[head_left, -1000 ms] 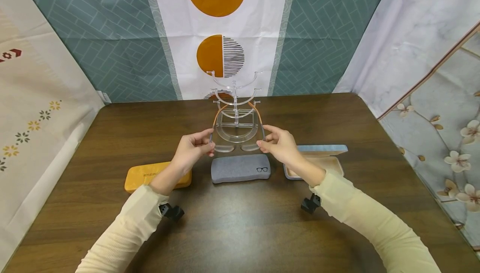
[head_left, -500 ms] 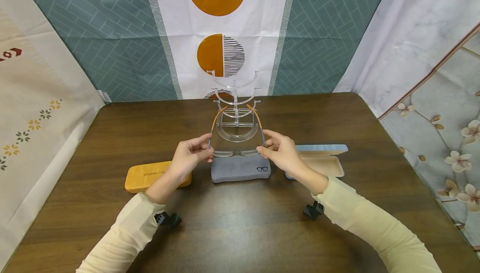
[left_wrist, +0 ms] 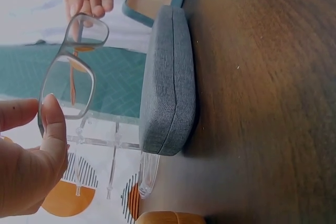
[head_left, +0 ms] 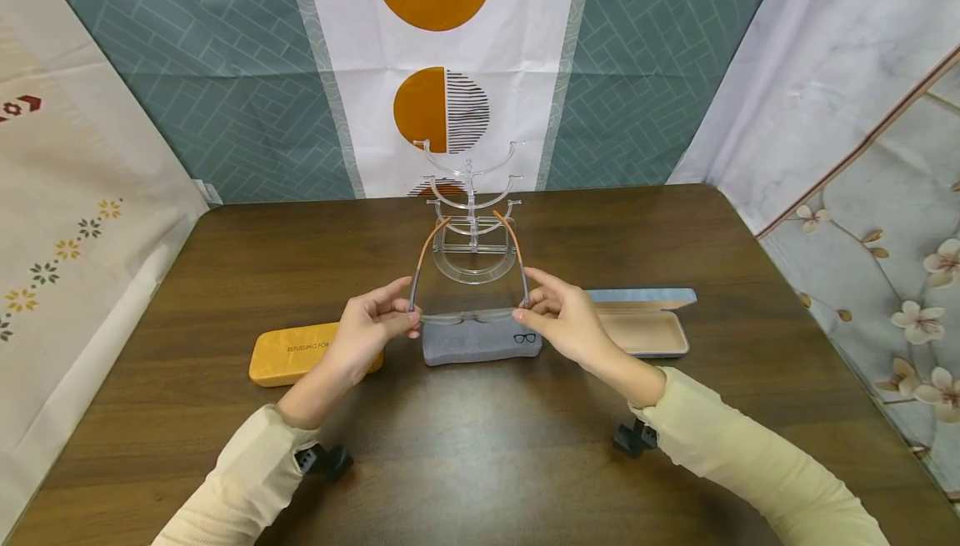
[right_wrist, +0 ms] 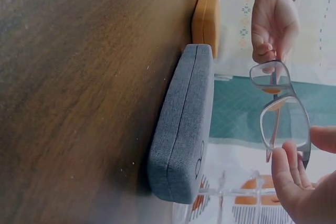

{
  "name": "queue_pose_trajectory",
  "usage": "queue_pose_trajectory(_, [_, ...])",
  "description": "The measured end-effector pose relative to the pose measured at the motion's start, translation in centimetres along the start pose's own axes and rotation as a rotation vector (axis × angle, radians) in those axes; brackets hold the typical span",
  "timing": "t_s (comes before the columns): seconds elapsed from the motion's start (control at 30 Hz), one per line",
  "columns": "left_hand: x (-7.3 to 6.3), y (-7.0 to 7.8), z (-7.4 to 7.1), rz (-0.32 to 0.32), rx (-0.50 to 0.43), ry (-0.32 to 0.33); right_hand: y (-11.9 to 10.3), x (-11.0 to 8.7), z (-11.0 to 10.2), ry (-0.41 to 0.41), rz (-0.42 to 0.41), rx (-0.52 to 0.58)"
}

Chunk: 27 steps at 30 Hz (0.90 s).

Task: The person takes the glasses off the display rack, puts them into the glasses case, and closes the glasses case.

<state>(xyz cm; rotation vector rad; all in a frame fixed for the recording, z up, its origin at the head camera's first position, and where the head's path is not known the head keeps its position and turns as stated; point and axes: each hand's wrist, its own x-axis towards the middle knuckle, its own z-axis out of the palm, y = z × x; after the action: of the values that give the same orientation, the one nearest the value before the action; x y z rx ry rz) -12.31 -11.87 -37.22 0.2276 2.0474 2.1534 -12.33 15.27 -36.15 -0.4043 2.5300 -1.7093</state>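
A pair of eyeglasses (head_left: pixel 448 318) with a grey frame and orange-tipped temples hangs in the air, temples unfolded and pointing away from me. My left hand (head_left: pixel 372 323) pinches it at the left hinge corner between thumb and fingers. At the opposite corner my right hand (head_left: pixel 564 318) pinches it the same way. Below the glasses lies a closed grey glasses case (head_left: pixel 480 344) with a small glasses print; the wrist views show a gap between case and frame. Behind the temples rises a clear tiered display stand (head_left: pixel 471 267) holding no glasses.
A closed yellow glasses case (head_left: pixel 288 354) lies left of the grey one, partly behind my left forearm. On the right an open blue case (head_left: pixel 652 331) shows its beige lining. All rest on the dark wooden table (head_left: pixel 465 463), with a patterned cloth (head_left: pixel 262 129) behind.
Both hands have drawn the eyeglasses toward me, away from the display stand, to above the grey case. The cases and the stand have stayed in place.
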Motion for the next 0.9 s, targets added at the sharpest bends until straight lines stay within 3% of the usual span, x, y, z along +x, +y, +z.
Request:
queue_pose_trajectory(0.4, [-0.6,-0.2,0.4,0.061,0.098,0.002,0.5,-0.7,-0.2,0.010,-0.018,0.136])
queue_pose_trajectory(0.9, [-1.1,-0.3,0.6,0.126,0.124,-0.025,0.5,-1.1,-0.2,0.018,-0.062,0.155])
